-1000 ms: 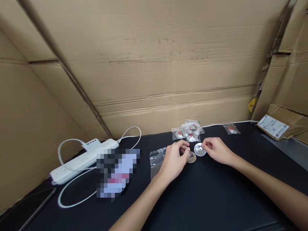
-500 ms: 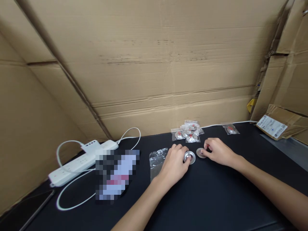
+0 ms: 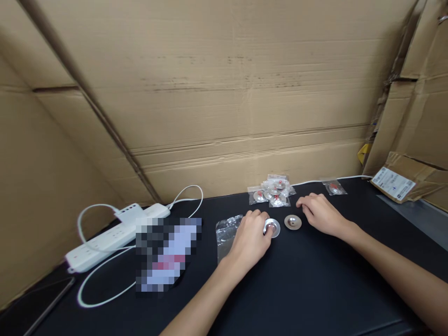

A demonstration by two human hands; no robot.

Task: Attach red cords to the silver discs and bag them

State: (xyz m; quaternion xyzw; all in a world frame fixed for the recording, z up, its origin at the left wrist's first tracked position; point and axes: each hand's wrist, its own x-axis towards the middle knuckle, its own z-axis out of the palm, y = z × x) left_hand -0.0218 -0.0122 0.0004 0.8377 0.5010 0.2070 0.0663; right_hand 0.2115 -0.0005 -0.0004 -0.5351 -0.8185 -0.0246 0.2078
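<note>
My left hand [image 3: 250, 237] grips a silver metal disc [image 3: 276, 227] at the black table, with the thumb over its raised middle and the fingers at its far left edge. Right of it, a second round metal disc [image 3: 293, 222] lies flat, a small dark spot at its centre. My right hand [image 3: 322, 213] is just above and right of that disc, not touching it. Its fingers are curled together, and whatever they hold is hidden. Partly beneath my left hand and wrist, a clear plastic bag [image 3: 227, 233] lies on the table.
Several bagged discs with red parts [image 3: 276, 192] are piled at the back, and another bagged disc [image 3: 334, 187] lies to the right. A white power strip [image 3: 115, 240] with cables and a blurred-out item [image 3: 171, 256] are at left. A labelled carton [image 3: 395, 182] stands far right.
My right hand has lifted off the second disc and moved up and right, uncovering its centre. The red bit at its fingers no longer shows. My left hand stays on its disc.
</note>
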